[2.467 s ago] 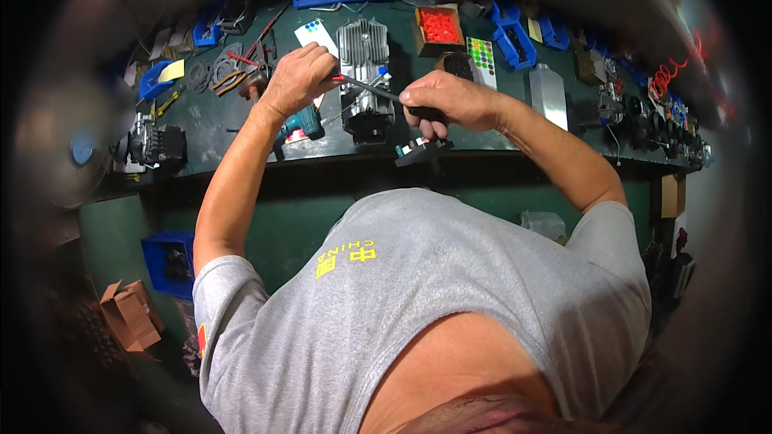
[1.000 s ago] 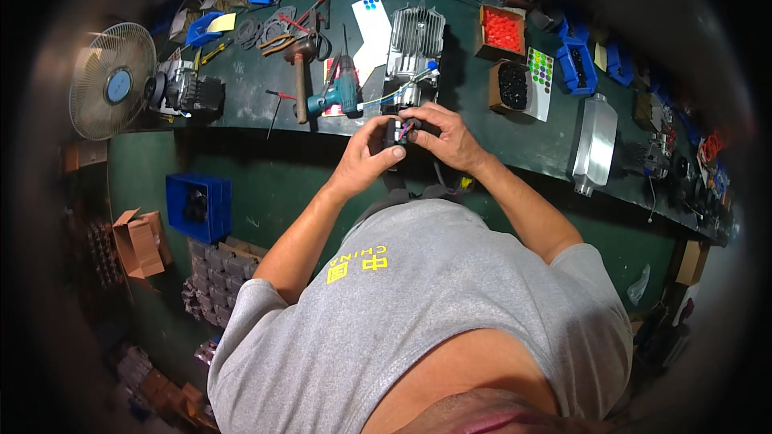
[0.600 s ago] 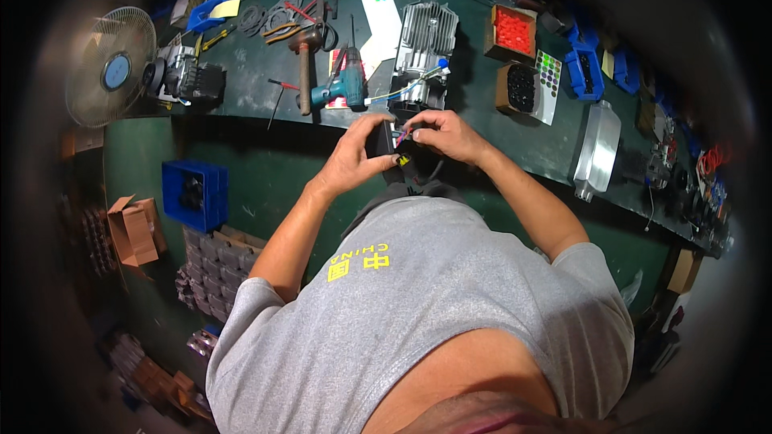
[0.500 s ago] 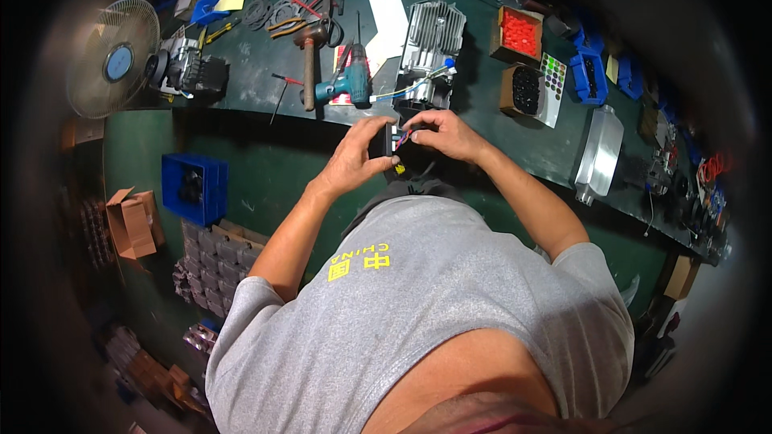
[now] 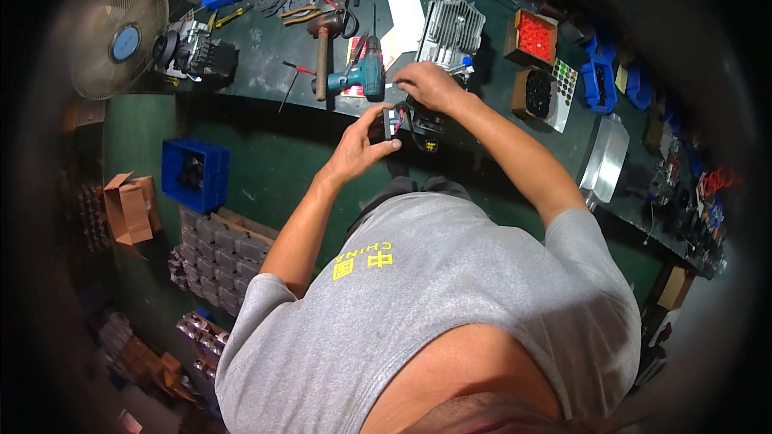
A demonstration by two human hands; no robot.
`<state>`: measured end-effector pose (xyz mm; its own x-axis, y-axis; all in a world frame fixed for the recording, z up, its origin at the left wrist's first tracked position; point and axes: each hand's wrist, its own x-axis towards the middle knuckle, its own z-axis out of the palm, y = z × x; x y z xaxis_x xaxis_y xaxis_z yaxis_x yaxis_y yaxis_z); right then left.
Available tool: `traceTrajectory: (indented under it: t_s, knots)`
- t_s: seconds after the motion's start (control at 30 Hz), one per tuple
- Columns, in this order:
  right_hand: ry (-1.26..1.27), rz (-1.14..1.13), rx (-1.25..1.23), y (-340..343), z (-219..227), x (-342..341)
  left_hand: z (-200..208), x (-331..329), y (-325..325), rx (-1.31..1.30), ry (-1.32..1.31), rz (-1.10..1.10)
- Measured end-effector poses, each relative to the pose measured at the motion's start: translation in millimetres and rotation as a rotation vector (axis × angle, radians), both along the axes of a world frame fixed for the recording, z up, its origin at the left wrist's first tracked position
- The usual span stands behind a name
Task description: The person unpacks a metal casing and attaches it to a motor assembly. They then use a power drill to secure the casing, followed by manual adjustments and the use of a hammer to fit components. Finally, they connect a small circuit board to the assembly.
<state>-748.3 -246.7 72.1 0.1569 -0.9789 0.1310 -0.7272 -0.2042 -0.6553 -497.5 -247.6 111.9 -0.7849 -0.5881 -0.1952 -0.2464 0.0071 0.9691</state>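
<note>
My left hand (image 5: 359,147) grips a small black box (image 5: 388,124) just off the bench's front edge. Its open side faces right and shows white connectors with red and blue wires (image 5: 399,119). A black cable with a yellow-marked end (image 5: 432,146) hangs beside it. Over the bench edge, my right hand (image 5: 432,87) has its thumb and fingers closed at a white wire connector (image 5: 391,86), the end of a lead from the finned metal housing (image 5: 452,30). That hand hides part of the lead and the housing's near end.
Left of the housing lie a teal cordless drill (image 5: 366,71), a mallet (image 5: 323,56) and a red-handled tool (image 5: 298,69). A fan (image 5: 125,42) stands far left. Boxes of red caps (image 5: 534,36) and black parts (image 5: 534,92) sit right, near a silver metal canister (image 5: 605,160).
My right hand has left the black box and moved up to the white connector by the housing. My left hand keeps hold of the box. The whole view has shifted slightly.
</note>
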Motion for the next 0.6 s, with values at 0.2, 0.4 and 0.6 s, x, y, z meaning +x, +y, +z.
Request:
traceTrajectory:
  t_s: [0.2,0.4,0.6]
  knots:
    - [-0.766,-0.142,0.275,7,11,-18,22,-31,-5,-0.070,-0.120,-0.096]
    - [-0.902,-0.186,0.389,23,30,-45,5,-52,-24,-0.394,-0.010,-0.080]
    - [-0.773,-0.081,0.548,30,37,-68,9,-65,-30,-0.490,0.054,-0.050]
